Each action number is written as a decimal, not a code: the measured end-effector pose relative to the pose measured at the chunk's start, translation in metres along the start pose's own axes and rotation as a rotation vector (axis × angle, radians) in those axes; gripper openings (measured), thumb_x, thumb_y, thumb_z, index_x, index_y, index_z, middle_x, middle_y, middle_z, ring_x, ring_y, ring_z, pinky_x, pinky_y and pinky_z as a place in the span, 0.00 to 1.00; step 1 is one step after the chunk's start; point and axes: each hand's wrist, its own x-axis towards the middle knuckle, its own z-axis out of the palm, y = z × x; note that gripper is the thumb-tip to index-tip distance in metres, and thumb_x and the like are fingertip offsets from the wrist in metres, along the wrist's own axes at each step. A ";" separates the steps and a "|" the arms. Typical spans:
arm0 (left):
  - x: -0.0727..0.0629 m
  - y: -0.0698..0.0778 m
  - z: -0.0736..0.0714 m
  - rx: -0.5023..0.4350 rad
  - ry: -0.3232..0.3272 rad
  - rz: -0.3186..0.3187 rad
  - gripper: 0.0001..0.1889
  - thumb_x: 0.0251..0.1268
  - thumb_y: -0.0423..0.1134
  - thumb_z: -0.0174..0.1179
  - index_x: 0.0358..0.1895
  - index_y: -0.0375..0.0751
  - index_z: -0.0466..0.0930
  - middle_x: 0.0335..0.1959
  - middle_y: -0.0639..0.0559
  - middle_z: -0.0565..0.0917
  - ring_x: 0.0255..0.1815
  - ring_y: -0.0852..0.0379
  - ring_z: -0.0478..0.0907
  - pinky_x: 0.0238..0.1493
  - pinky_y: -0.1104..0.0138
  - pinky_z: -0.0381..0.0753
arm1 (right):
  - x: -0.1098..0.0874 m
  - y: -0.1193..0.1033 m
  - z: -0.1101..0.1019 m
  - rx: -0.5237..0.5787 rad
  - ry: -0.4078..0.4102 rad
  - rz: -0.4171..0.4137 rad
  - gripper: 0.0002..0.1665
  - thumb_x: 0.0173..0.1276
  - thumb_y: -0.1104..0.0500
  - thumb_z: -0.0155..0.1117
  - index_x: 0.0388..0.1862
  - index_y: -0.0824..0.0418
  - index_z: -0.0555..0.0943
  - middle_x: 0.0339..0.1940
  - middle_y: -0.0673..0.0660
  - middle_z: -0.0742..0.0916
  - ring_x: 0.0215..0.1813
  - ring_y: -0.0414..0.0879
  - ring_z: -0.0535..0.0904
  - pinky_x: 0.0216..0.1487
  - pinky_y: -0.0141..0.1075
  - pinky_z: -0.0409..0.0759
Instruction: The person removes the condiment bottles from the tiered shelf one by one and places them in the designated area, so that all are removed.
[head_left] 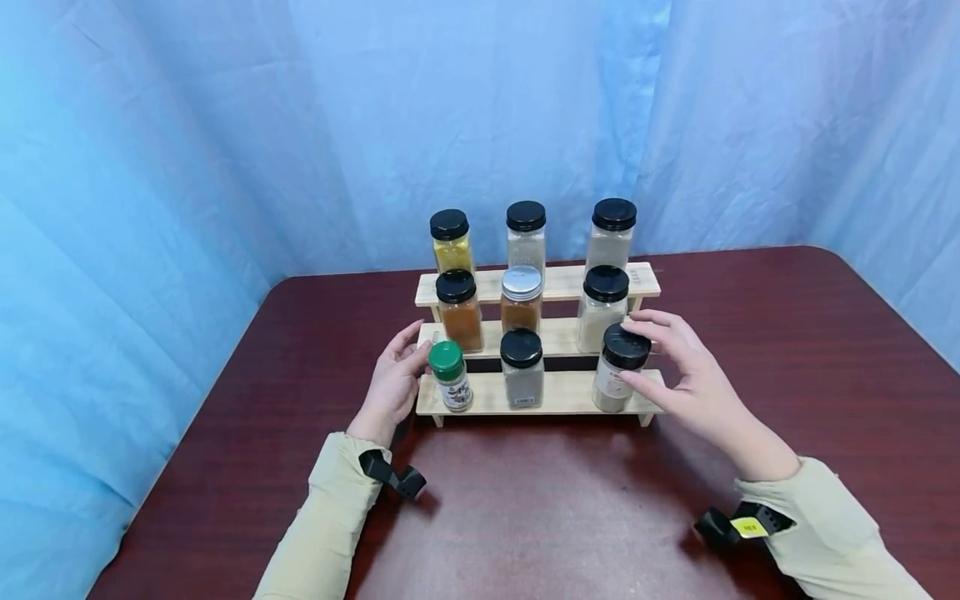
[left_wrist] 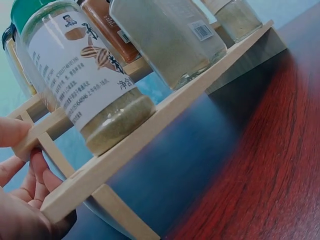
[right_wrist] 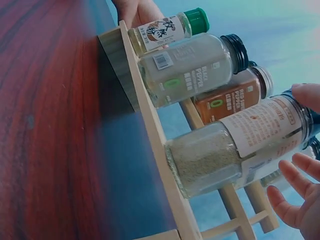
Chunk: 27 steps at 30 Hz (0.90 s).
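A three-tier wooden spice rack (head_left: 566, 395) stands on the table, with my left hand (head_left: 395, 379) gripping its left end. In the left wrist view the thumb lies over the middle shelf's end and the other fingers curl below. Beside that hand is a green-capped spice bottle (head_left: 454, 387) on the front shelf. My right hand (head_left: 693, 379) holds a black-lidded spice jar (right_wrist: 210, 155) near its lid, thumb on one side, fingertips on the other. That jar's base stands on the front shelf's right end. A black pepper jar (right_wrist: 187, 70) occupies the front shelf's middle.
Behind, the middle shelf carries a silver-lidded red spice jar (head_left: 521, 300) between two black-lidded jars. On the top shelf are three black-lidded jars, a yellow-filled jar (head_left: 452, 250) at left. Blue curtains (head_left: 480, 117) hang behind the dark red table (head_left: 525, 517).
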 end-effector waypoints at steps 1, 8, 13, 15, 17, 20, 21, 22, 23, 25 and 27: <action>0.000 0.000 0.000 -0.003 -0.002 0.005 0.26 0.70 0.30 0.49 0.70 0.39 0.60 0.27 0.58 0.73 0.25 0.66 0.72 0.30 0.75 0.71 | 0.000 0.001 0.001 0.007 -0.002 -0.011 0.38 0.43 0.81 0.69 0.57 0.69 0.75 0.58 0.64 0.74 0.58 0.31 0.70 0.51 0.19 0.70; 0.001 0.000 0.000 -0.036 -0.007 0.009 0.26 0.69 0.28 0.50 0.70 0.37 0.60 0.28 0.57 0.74 0.24 0.66 0.71 0.28 0.75 0.70 | -0.002 0.003 0.006 0.046 -0.001 -0.025 0.38 0.41 0.83 0.70 0.56 0.71 0.74 0.57 0.53 0.74 0.55 0.30 0.71 0.47 0.19 0.73; 0.002 -0.001 0.000 -0.039 -0.003 0.000 0.26 0.69 0.28 0.50 0.70 0.38 0.60 0.27 0.57 0.74 0.23 0.66 0.71 0.27 0.76 0.69 | -0.003 0.004 0.008 0.062 -0.005 -0.010 0.40 0.43 0.83 0.69 0.59 0.70 0.72 0.54 0.48 0.75 0.54 0.30 0.72 0.46 0.20 0.75; 0.002 -0.001 0.000 -0.051 -0.008 0.000 0.27 0.68 0.27 0.51 0.70 0.38 0.60 0.27 0.57 0.74 0.23 0.66 0.71 0.27 0.76 0.69 | -0.005 0.004 0.009 0.042 -0.004 0.008 0.40 0.43 0.82 0.70 0.59 0.69 0.72 0.53 0.43 0.75 0.52 0.29 0.72 0.46 0.20 0.75; 0.002 -0.001 0.000 -0.061 -0.014 0.002 0.27 0.68 0.27 0.50 0.70 0.37 0.60 0.27 0.58 0.74 0.23 0.67 0.71 0.27 0.76 0.69 | -0.006 0.004 0.009 0.022 0.002 0.029 0.40 0.44 0.82 0.70 0.59 0.69 0.72 0.51 0.39 0.74 0.51 0.28 0.72 0.46 0.19 0.75; 0.002 -0.001 0.000 -0.075 -0.018 0.003 0.27 0.68 0.26 0.50 0.70 0.37 0.60 0.27 0.57 0.74 0.23 0.67 0.70 0.27 0.76 0.69 | -0.006 0.003 0.010 0.025 0.019 0.047 0.40 0.43 0.82 0.70 0.59 0.68 0.72 0.50 0.40 0.75 0.50 0.29 0.73 0.47 0.19 0.74; 0.002 -0.001 0.000 -0.077 -0.019 0.003 0.27 0.68 0.26 0.50 0.70 0.37 0.60 0.27 0.57 0.74 0.23 0.67 0.70 0.27 0.76 0.69 | -0.006 0.002 0.010 0.025 0.024 0.050 0.40 0.43 0.82 0.70 0.59 0.68 0.73 0.50 0.41 0.75 0.50 0.30 0.73 0.47 0.18 0.74; 0.003 -0.001 0.000 -0.077 -0.019 0.003 0.27 0.68 0.26 0.50 0.70 0.37 0.60 0.28 0.57 0.74 0.23 0.66 0.70 0.27 0.76 0.69 | -0.006 0.002 0.010 0.028 0.028 0.052 0.40 0.43 0.82 0.69 0.59 0.68 0.73 0.49 0.41 0.76 0.50 0.30 0.73 0.47 0.18 0.74; 0.003 -0.002 -0.001 -0.075 -0.019 0.002 0.27 0.68 0.26 0.49 0.70 0.37 0.59 0.28 0.57 0.74 0.23 0.66 0.70 0.27 0.76 0.69 | -0.005 0.001 0.010 0.032 0.033 0.051 0.40 0.43 0.82 0.69 0.59 0.68 0.73 0.49 0.42 0.76 0.50 0.31 0.73 0.47 0.18 0.74; 0.003 -0.002 -0.001 -0.076 -0.020 -0.001 0.27 0.68 0.27 0.49 0.70 0.38 0.59 0.28 0.57 0.74 0.23 0.66 0.70 0.27 0.76 0.69 | -0.005 0.001 0.010 0.028 0.030 0.046 0.40 0.43 0.82 0.70 0.59 0.68 0.73 0.50 0.42 0.76 0.50 0.30 0.73 0.47 0.18 0.74; 0.003 -0.002 -0.002 -0.075 -0.020 -0.003 0.27 0.69 0.27 0.50 0.70 0.38 0.59 0.28 0.57 0.74 0.23 0.66 0.70 0.27 0.76 0.70 | -0.005 0.001 0.010 0.017 0.022 0.038 0.40 0.43 0.81 0.70 0.59 0.68 0.73 0.50 0.41 0.75 0.51 0.29 0.73 0.47 0.19 0.75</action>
